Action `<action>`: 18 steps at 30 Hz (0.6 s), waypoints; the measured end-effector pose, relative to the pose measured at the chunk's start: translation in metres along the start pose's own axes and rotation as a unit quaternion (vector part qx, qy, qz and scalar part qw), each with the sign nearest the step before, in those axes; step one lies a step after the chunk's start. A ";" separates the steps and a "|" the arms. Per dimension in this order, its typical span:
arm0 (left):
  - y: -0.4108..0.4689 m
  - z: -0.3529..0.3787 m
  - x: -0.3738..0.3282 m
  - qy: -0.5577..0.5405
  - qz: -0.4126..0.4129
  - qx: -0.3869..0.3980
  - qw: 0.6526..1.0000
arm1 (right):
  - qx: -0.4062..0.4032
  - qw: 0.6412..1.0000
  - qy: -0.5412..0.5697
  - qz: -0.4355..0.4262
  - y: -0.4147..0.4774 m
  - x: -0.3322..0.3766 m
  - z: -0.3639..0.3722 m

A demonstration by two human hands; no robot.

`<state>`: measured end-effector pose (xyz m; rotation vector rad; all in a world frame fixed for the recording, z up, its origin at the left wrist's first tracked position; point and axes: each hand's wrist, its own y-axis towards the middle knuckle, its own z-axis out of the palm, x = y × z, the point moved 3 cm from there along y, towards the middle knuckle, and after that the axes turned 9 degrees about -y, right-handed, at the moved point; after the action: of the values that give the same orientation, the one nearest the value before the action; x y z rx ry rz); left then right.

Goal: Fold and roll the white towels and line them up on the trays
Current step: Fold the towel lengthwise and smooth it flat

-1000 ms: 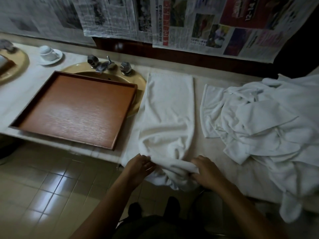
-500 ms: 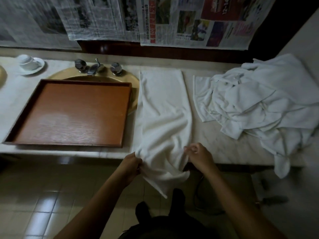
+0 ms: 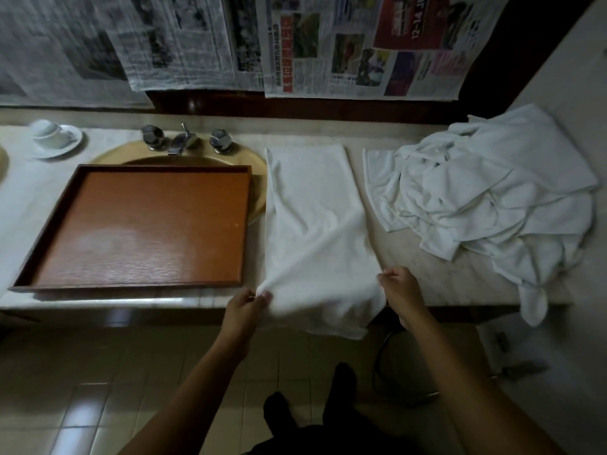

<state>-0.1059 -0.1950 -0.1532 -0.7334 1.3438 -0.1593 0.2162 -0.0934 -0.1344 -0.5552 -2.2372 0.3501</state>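
While towel (image 3: 312, 224) is held, grip: near corners are pinched by left hand (image 3: 243, 308) and right hand (image 3: 399, 289).
Fold: could be skewed beyond the grip by uneven pull.

One bit of print comes through: "12-14 JUL", white and slanted, on a red panel (image 3: 405, 26) of the colour newspaper sheet (image 3: 361, 65) hanging on the wall, straight ahead of the right hand (image 3: 399, 290) and well beyond it. Left of that panel a red headline strip (image 3: 287, 54) carries Chinese characters, too small to read. The grey newspaper pages (image 3: 170, 44) well beyond the left hand (image 3: 243, 307) are blurred, with nothing legible.
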 end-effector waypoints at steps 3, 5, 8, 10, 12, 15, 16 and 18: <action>0.003 -0.009 0.020 0.162 -0.016 0.004 0.987 | 0.047 0.998 -0.038 0.010 -0.002 -0.009 0.008; 0.005 -0.003 0.018 0.186 -0.020 0.015 0.982 | 0.072 0.996 -0.042 0.011 0.000 -0.003 0.015; 0.012 0.018 -0.001 0.145 -0.009 0.027 0.989 | 0.081 0.997 -0.012 0.016 0.008 0.016 0.019; 0.022 0.031 -0.009 0.137 -0.030 0.036 0.989 | 0.095 0.995 0.004 0.036 0.018 0.022 0.022; 0.027 0.039 -0.014 0.114 -0.049 0.051 0.991 | 0.108 0.994 -0.017 0.027 0.029 0.022 0.024; 0.030 0.033 -0.015 0.056 -0.019 0.018 0.998 | 0.077 0.995 -0.056 0.007 0.041 0.015 0.017; 0.029 0.027 -0.016 0.053 0.014 -0.012 0.998 | 0.072 0.996 -0.057 0.001 0.042 0.012 0.013; 0.026 0.018 -0.011 0.091 0.049 -0.045 0.994 | 0.074 0.996 -0.047 0.017 0.036 0.005 0.006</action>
<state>-0.1001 -0.1626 -0.1581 -0.7404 1.5661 -0.0882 0.2182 -0.0596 -0.1503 -0.5084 -2.2716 0.5652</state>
